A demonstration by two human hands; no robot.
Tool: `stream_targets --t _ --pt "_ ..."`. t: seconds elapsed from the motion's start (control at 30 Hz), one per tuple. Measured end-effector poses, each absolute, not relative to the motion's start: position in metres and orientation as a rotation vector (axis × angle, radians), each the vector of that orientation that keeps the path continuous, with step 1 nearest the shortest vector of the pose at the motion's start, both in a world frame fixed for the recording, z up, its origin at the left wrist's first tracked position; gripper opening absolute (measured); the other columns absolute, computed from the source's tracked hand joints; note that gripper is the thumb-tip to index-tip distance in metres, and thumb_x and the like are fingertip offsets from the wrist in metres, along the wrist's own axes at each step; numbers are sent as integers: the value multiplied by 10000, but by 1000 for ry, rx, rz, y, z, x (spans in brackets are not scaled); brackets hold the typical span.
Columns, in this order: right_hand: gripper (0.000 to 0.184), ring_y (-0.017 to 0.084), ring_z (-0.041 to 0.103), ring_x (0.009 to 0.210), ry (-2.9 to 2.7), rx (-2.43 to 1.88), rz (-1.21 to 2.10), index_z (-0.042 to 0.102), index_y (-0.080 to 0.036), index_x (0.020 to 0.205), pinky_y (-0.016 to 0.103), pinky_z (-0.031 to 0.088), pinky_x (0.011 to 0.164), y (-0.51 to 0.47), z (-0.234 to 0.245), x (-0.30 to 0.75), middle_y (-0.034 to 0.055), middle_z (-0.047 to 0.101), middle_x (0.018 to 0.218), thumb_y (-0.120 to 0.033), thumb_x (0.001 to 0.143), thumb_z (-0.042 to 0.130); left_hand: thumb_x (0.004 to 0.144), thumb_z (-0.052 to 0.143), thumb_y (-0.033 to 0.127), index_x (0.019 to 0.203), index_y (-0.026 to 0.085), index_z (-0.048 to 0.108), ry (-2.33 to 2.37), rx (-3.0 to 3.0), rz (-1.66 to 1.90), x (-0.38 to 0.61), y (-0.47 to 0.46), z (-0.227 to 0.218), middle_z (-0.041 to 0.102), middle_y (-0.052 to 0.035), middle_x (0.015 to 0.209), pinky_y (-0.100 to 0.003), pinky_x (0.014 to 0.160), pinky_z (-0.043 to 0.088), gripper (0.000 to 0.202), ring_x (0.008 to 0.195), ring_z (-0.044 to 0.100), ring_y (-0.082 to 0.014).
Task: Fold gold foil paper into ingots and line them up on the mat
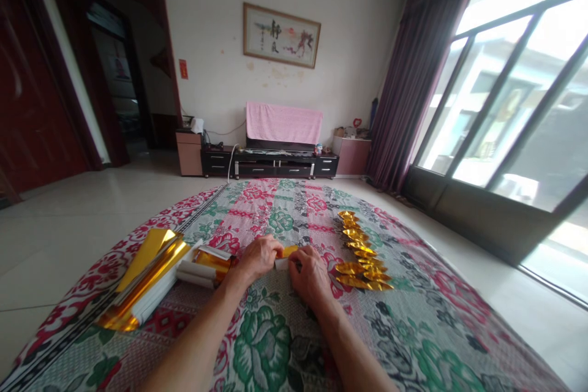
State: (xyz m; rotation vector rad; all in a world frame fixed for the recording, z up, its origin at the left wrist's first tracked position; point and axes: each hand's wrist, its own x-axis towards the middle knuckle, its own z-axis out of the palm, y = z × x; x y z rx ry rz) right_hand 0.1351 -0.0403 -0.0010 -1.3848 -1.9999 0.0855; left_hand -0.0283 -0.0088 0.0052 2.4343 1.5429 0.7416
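Between my two hands is a small piece of gold foil paper, gold on its far side and white on the near side. My left hand pinches its left end, and my right hand has its fingers closed on the right end. To the left lie stacked sheets of gold foil paper, some curling, and a smaller curled bundle close to my left forearm. On the right, several folded gold paper ingots lie in a loose row.
A flowered cloth covers the round surface under my hands. Beyond it stand a low black TV cabinet and a screen draped with a pink towel. Tall windows and a purple curtain are at the right.
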Motion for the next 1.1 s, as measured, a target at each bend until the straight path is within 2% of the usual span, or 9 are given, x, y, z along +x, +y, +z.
stream_targets --t 0.2,0.4,0.53,0.87,1.03,1.1 --pt "186 148 528 840 -2008 -1350 126 647 -205 783 240 372 764 -36 -4 136 36 597 865 -128 772 479 728 475 172 833 229 703 1592 2399 706 -28 -9 7 655 -21 836 -232 732 425 257 773 590 -142" --pt "149 178 524 911 -2071 -1303 161 660 -224 813 278 360 829 -45 0 136 33 605 949 -181 701 571 717 484 180 811 225 709 1593 2375 699 -28 -8 8 661 -19 816 -223 708 424 248 751 589 -139" --pt "231 192 513 944 -2126 -1287 208 653 -244 887 301 358 850 -48 3 140 30 584 993 -213 660 621 700 528 237 802 221 706 1578 2338 672 -31 -7 9 653 -15 803 -208 675 426 206 722 579 -132" --pt "122 160 520 894 -2108 -1298 271 659 -257 852 290 365 817 -41 -1 140 23 575 960 -296 767 581 657 557 235 809 215 704 1595 2292 641 -31 -7 11 646 -17 799 -215 674 423 212 722 574 -137" --pt "114 161 519 901 -2074 -1303 250 663 -252 843 292 361 826 -41 -3 139 25 578 966 -291 770 584 666 543 236 810 206 699 1563 2285 664 -31 -8 12 643 -18 802 -204 670 420 214 718 571 -127" --pt "124 162 518 910 -2079 -1300 251 663 -252 850 292 359 833 -40 -3 140 22 581 971 -241 760 579 666 540 233 809 204 698 1558 2279 660 -31 -9 13 645 -18 805 -202 666 420 215 718 571 -127"
